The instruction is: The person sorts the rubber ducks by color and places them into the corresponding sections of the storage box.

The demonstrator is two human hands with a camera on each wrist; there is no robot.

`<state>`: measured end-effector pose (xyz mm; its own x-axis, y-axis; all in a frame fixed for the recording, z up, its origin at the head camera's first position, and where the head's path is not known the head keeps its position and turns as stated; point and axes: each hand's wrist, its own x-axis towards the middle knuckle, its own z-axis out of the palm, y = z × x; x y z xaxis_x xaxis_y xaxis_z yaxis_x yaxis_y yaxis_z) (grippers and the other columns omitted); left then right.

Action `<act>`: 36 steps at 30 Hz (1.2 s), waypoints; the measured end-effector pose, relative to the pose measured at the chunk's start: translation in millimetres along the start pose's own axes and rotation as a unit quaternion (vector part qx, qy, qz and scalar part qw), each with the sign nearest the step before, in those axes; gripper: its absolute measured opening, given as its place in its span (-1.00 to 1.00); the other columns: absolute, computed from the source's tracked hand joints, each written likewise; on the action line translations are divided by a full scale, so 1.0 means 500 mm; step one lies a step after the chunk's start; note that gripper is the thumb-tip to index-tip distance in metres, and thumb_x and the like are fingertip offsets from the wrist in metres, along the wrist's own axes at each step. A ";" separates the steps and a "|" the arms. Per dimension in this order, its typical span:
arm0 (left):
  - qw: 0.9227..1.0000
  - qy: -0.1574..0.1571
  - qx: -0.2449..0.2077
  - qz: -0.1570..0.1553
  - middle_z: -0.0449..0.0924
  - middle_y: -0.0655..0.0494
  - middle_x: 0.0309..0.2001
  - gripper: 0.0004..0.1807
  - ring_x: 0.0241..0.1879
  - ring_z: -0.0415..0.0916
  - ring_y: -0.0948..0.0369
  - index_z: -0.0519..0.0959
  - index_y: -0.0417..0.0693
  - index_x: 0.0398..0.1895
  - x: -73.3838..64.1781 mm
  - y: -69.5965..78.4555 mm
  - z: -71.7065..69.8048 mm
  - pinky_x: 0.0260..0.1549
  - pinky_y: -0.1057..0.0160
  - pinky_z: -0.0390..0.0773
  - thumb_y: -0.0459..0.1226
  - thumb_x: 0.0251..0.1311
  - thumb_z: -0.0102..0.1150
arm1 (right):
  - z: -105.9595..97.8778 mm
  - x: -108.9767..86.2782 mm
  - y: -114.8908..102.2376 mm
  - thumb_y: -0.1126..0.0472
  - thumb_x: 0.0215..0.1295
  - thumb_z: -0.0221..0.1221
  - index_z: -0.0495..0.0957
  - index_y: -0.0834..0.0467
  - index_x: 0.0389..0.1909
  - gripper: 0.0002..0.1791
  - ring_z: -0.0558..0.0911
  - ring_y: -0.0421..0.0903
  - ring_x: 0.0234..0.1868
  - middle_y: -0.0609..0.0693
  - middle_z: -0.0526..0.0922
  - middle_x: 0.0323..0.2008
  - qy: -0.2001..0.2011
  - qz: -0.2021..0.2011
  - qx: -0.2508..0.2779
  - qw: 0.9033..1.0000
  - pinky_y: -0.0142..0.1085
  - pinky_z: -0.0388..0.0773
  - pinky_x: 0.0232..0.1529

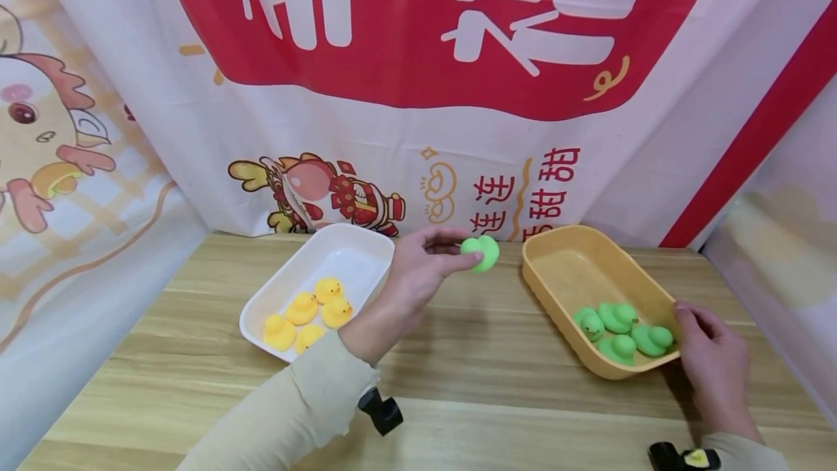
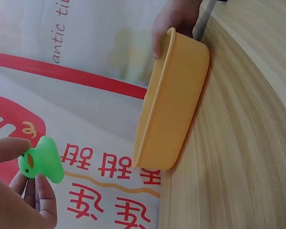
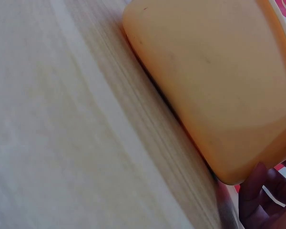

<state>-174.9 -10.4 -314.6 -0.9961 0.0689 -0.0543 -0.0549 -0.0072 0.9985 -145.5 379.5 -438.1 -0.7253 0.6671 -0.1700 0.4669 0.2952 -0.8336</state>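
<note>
In the head view my left hand [image 1: 418,267] is raised above the table between two bins. It pinches a green rubber duck [image 1: 480,253] between thumb and fingertips; the left wrist view shows the duck [image 2: 42,160] with its orange beak and black eyes. My right hand [image 1: 713,355] grips the near right corner of the yellow-orange bin [image 1: 569,325], with a digit over the rim in the left wrist view. Several green rubber ducks [image 1: 617,317] lie at that bin's near end. In the right wrist view the bin's outer wall [image 3: 205,81] fills much of the picture.
A white bin [image 1: 261,293] stands at the left, partly behind my left forearm, with several yellow rubber ducks [image 1: 302,308] inside. Both bins rest on a wood-grain table [image 1: 458,362]. A printed cloth [image 1: 431,93] hangs along the back and both sides.
</note>
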 end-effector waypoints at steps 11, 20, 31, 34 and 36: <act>1.000 -0.006 0.026 0.000 0.75 0.08 0.03 -0.61 0.02 0.65 0.17 0.75 0.00 0.08 0.005 -0.002 0.018 0.05 0.25 0.72 -0.32 0.17 0.59 | 0.002 0.002 0.000 -0.33 0.58 0.00 0.54 -0.04 0.50 -0.32 0.39 0.00 0.46 -0.05 0.53 0.46 0.000 -0.001 0.004 1.000 -0.13 0.36 0.60; 0.999 -0.031 0.020 0.010 0.76 0.09 -0.02 -0.61 -0.08 0.65 0.24 0.77 -0.04 0.02 0.025 -0.008 0.090 -0.03 0.30 0.73 -0.41 0.11 0.59 | 0.003 0.002 -0.002 -0.33 0.58 -0.01 0.53 -0.04 0.51 -0.32 0.39 0.01 0.47 -0.03 0.51 0.50 -0.003 -0.001 0.006 1.000 -0.13 0.36 0.60; 0.993 -0.031 0.107 0.048 0.70 0.18 -0.25 -0.71 -0.28 0.54 0.36 0.77 -0.06 -0.13 0.065 -0.042 0.208 -0.27 0.43 0.64 -0.43 0.09 0.62 | -0.003 0.004 -0.003 -0.36 0.56 0.01 0.56 -0.08 0.48 -0.32 0.40 0.00 0.47 -0.08 0.53 0.48 -0.001 -0.007 -0.002 1.000 -0.16 0.35 0.59; 0.988 -0.036 0.136 0.069 0.71 0.14 -0.28 -0.73 -0.34 0.51 0.40 0.76 -0.12 -0.16 0.080 -0.063 0.238 -0.30 0.48 0.61 -0.45 0.07 0.62 | -0.003 0.005 0.003 -0.37 0.56 0.03 0.58 -0.10 0.46 -0.34 0.41 -0.02 0.46 -0.14 0.57 0.41 -0.005 -0.010 -0.005 1.000 -0.21 0.34 0.58; 0.983 -0.040 0.159 0.078 0.73 0.12 -0.28 -0.73 -0.36 0.48 0.43 0.76 -0.13 -0.18 0.087 -0.077 0.258 -0.31 0.51 0.58 -0.46 0.05 0.62 | -0.004 0.006 0.006 -0.37 0.56 0.03 0.59 -0.11 0.45 -0.35 0.41 -0.03 0.46 -0.19 0.58 0.38 -0.010 -0.008 -0.001 1.000 -0.20 0.34 0.59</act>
<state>-207.3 121.7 -353.9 -0.9816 0.1693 0.0887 0.1354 0.2884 0.9479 -145.2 383.6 -440.2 -0.7425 0.6488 -0.1667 0.4559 0.3072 -0.8353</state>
